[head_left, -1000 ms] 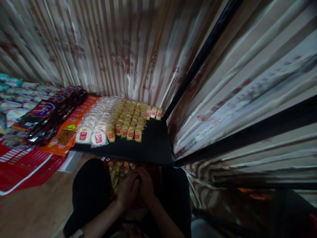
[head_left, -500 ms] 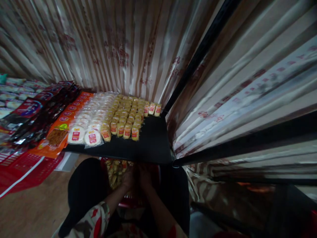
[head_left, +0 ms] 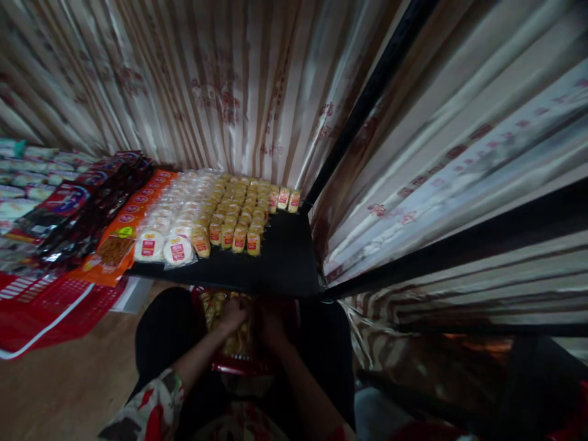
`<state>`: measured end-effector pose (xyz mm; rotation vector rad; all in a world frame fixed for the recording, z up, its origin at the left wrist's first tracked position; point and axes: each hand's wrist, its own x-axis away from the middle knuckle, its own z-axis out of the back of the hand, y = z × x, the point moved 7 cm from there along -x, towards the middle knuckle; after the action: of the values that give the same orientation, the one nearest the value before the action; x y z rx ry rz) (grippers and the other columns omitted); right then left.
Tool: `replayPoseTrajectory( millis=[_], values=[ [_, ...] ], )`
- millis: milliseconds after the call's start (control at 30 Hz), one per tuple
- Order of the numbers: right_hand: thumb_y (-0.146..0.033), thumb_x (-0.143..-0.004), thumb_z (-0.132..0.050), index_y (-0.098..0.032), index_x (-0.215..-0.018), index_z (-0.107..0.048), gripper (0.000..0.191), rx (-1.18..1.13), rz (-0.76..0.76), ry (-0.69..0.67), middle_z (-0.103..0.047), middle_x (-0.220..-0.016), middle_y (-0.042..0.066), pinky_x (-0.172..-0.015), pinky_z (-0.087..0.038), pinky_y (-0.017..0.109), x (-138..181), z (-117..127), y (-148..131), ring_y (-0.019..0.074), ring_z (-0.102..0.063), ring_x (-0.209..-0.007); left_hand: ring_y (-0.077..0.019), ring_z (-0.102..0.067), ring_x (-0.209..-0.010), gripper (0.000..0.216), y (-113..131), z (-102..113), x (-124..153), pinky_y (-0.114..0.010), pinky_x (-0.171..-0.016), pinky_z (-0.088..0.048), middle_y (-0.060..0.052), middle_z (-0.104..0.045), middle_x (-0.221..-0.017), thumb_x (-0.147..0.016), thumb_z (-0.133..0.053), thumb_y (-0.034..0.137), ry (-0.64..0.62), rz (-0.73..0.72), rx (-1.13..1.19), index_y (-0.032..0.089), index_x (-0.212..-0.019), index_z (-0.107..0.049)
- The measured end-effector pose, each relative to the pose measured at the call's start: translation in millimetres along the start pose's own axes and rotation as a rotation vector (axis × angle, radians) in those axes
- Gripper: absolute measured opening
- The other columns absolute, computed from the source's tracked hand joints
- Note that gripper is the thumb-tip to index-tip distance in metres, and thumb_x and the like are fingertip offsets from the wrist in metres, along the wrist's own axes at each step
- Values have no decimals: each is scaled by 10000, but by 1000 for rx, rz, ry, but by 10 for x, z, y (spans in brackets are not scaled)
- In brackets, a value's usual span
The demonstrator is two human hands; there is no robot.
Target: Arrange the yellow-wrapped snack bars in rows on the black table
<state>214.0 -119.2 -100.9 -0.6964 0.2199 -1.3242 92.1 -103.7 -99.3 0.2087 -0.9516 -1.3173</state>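
Observation:
In the dim space between my knees is a red plastic basket (head_left: 241, 366) with yellow-wrapped snack packets (head_left: 212, 309) inside. My left hand (head_left: 234, 313) is over these packets with its fingers curled closed; whatever they grip is hidden. To its right, my right hand (head_left: 272, 327) reaches into the darker side of the basket, its fingers lost in shadow. Above the basket, on a black table (head_left: 285, 257), small yellow packaged cakes (head_left: 239, 211) with red labels are lined up in rows. Beside them lie round white packaged crackers (head_left: 178, 248).
An orange snack bag (head_left: 117, 242) and dark shiny packages (head_left: 87, 208) cover the table's left part. A second red basket (head_left: 64, 312) with a white handle stands at left. Black poles (head_left: 367, 98) and a pale printed curtain (head_left: 257, 79) enclose the table.
My left hand has moved slightly left and up over the packets, apart from my right hand. The view has shifted a little. The rows on the table look the same.

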Motion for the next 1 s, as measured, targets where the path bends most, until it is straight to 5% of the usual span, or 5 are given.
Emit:
replayPoseTrajectory(
  millis=[200,367,567,867,1000],
  values=[
    [-203,-804,-501,-184,-1231,-519,428,-212,98,-22,-593,-1220,104,-958,-401,343,247,227,-282,214,-556,-1110,-120,-510,-605,399,126,364,223,-214,-577,-371,28,-542,-601,-811,-385,507,-78,-101,259,177,-670,-559],
    [-225,-795,-511,-204,-1171,-555,380,-406,160,-11,-656,-1106,64,-874,-457,324,350,456,-470,199,-612,-994,-92,-428,-556,404,365,536,437,-209,-537,-338,54,-475,-590,-692,-538,550,-198,-206,517,159,-785,-574],
    [-218,-781,-514,-204,-1114,-598,344,-350,213,94,-669,-1027,55,-850,-455,310,386,734,-629,195,-601,-938,-93,-419,-610,228,604,718,544,-203,-573,-352,44,-455,-654,-684,-576,303,-82,-293,375,147,-848,-601],
    [-323,-811,-501,-209,-923,-675,237,-414,153,334,-646,-835,42,-672,-484,235,364,1118,-584,154,-606,-743,-118,-520,-717,224,1157,978,622,-231,-682,-431,-4,-504,-821,-735,-517,243,90,-488,125,193,-911,-647],
    [-335,-810,-501,-228,-1067,-588,292,-626,81,389,-661,-876,22,-657,-507,244,163,1260,-463,148,-630,-729,-134,-539,-790,274,1451,1045,458,-252,-759,-445,-23,-548,-883,-744,-507,210,181,-509,66,196,-989,-629]
  ],
)
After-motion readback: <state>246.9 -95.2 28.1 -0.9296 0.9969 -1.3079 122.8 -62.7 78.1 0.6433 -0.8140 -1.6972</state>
